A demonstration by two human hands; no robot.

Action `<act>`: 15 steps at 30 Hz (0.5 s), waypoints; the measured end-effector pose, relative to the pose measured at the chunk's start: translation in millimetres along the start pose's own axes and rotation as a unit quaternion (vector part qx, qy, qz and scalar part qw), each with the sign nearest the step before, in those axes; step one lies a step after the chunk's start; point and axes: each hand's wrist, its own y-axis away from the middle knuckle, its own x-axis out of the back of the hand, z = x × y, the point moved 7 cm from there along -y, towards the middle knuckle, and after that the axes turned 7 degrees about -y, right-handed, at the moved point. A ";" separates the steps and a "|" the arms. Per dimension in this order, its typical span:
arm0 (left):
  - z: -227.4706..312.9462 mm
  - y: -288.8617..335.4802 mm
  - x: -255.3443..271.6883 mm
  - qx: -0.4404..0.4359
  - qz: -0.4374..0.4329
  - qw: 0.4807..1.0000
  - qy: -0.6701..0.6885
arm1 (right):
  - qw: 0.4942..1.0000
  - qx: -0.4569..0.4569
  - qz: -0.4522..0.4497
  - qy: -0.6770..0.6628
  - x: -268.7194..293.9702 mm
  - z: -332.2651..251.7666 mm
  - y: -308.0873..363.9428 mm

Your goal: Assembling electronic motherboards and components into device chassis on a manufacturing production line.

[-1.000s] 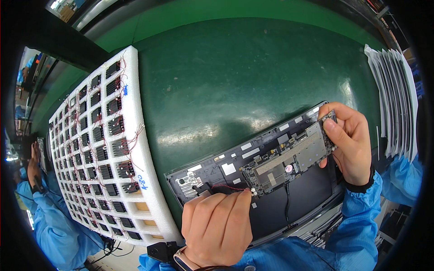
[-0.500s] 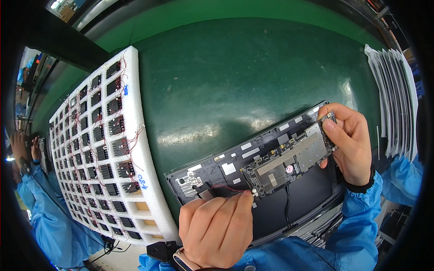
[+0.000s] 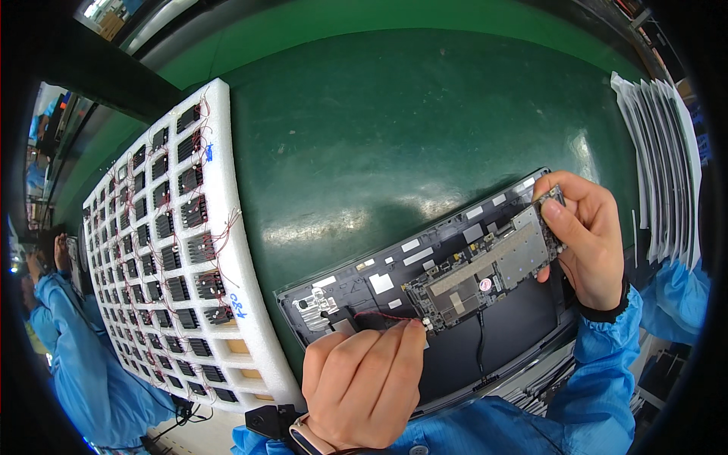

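Note:
A long circuit board [image 3: 523, 256] with metal shields and a small round sticker is tilted above the dark casing [image 3: 455, 375] of a flat device. My right hand [image 3: 591, 243] grips its right end between thumb and fingers. At the board's left end, my left hand [image 3: 364, 387] is closed in a pinch at a thin red cable [image 3: 377, 313], beside a small white connector [image 3: 428, 324]. Its fingertips hide the cable's end. A black cable [image 3: 481, 341] runs from the board's lower edge down to the casing. White pads and a silver patch [image 3: 317, 303] show along the casing.
A white foam tray [image 3: 258, 334] at the left holds rows of black parts with red wires. Stacked thin sheets [image 3: 658, 174] stand at the far right on the green table [image 3: 394, 121]. At the far left, a person in a blue sleeve [image 3: 98, 356] works.
My left hand has shifted very slightly, still pinching at the board's left end. My right hand keeps its hold on the board. The other person's hands have moved.

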 end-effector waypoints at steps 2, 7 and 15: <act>-0.6 -1.0 0.6 0.017 -0.015 1.000 -0.002 | 1.000 -0.001 -0.002 0.000 -1.1 -0.5 0.1; -0.5 -0.8 3.1 0.045 -0.065 0.997 -0.003 | 1.000 0.001 -0.005 0.000 -2.1 -1.7 1.3; -12.8 1.6 -3.5 0.129 -0.087 0.980 0.124 | 1.000 0.015 -0.010 -0.006 -2.6 -3.3 2.0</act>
